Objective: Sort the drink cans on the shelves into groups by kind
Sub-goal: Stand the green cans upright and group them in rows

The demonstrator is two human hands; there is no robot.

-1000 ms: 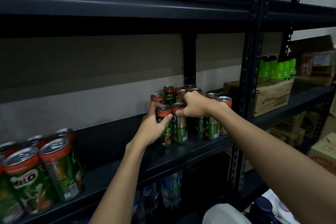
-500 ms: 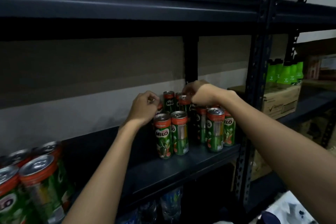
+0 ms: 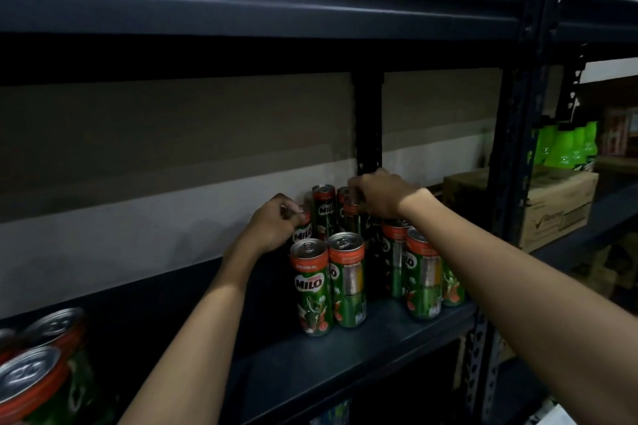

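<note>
Milo cans (image 3: 311, 286), slim glossy cylinders; left hand (image 3: 274, 228) and right hand (image 3: 381, 195) each pinch one's rim.

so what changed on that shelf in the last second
Both hands let go of the two front cans and reached back. The left hand now closes on a can in the row behind, and the right hand on the top of a back can. The front pair stands upright, side by side, as before.

Both hands (image 3: 276, 228) (image 3: 379, 195) extended forward, fingers curled.
</note>
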